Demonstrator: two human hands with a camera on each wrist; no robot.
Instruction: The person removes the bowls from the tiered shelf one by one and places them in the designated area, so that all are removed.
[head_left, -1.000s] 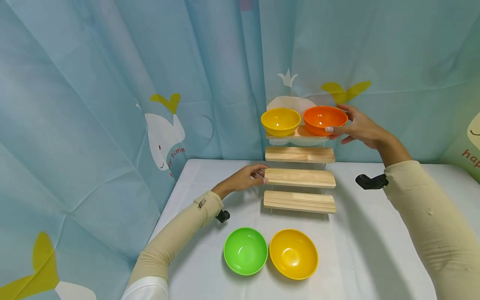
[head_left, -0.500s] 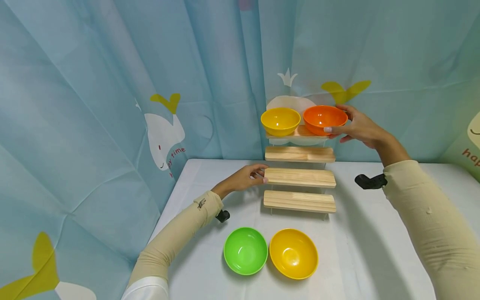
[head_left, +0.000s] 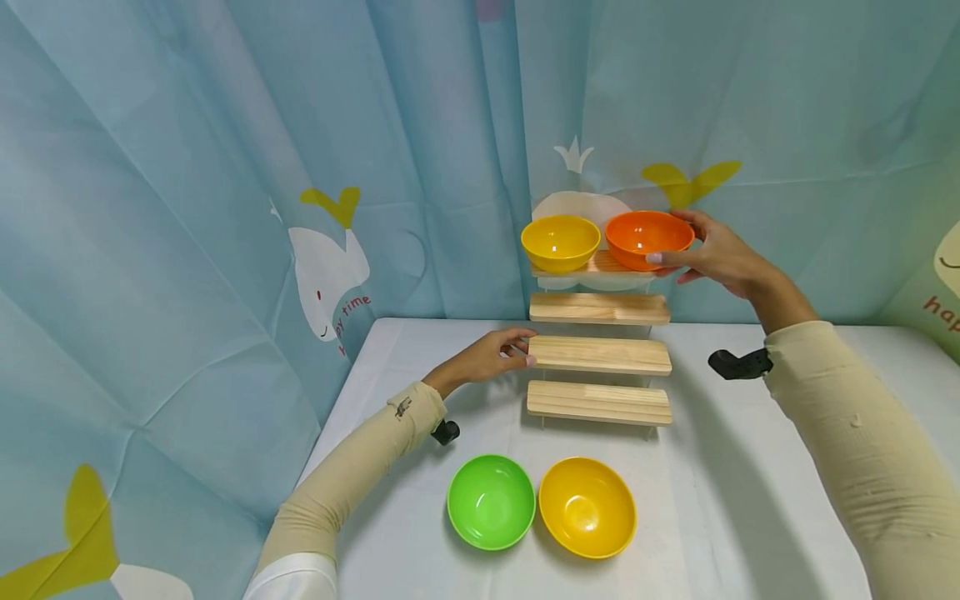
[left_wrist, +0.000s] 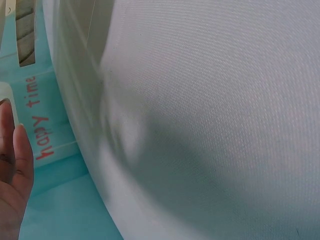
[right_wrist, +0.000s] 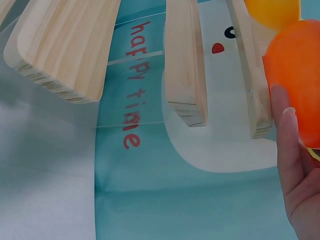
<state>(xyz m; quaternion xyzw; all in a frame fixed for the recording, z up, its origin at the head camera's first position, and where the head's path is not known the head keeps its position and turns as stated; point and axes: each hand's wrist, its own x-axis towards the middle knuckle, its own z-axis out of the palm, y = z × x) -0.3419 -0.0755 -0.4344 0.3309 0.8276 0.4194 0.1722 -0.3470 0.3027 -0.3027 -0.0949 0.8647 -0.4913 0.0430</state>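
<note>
On the top board of a stepped wooden display rack (head_left: pixel 600 354) sits an orange bowl (head_left: pixel 637 237), tipped neither way that I can see. My right hand (head_left: pixel 723 254) holds this bowl by its right side, thumb in front and fingers behind; the right wrist view shows the fingers against the orange bowl (right_wrist: pixel 300 75). Beside it on the same board is a yellow bowl (head_left: pixel 561 243). My left hand (head_left: pixel 487 354) grips the left end of the second board from the bottom, thumb at the front corner. In the left wrist view only part of the left hand (left_wrist: pixel 17 175) shows.
A green bowl (head_left: pixel 491 502) and a deeper yellow bowl (head_left: pixel 587 508) stand side by side on the white tablecloth (head_left: pixel 720 533), in front of the rack. A light blue curtain (head_left: pixel 450 167) with whale prints hangs behind the table and along the left.
</note>
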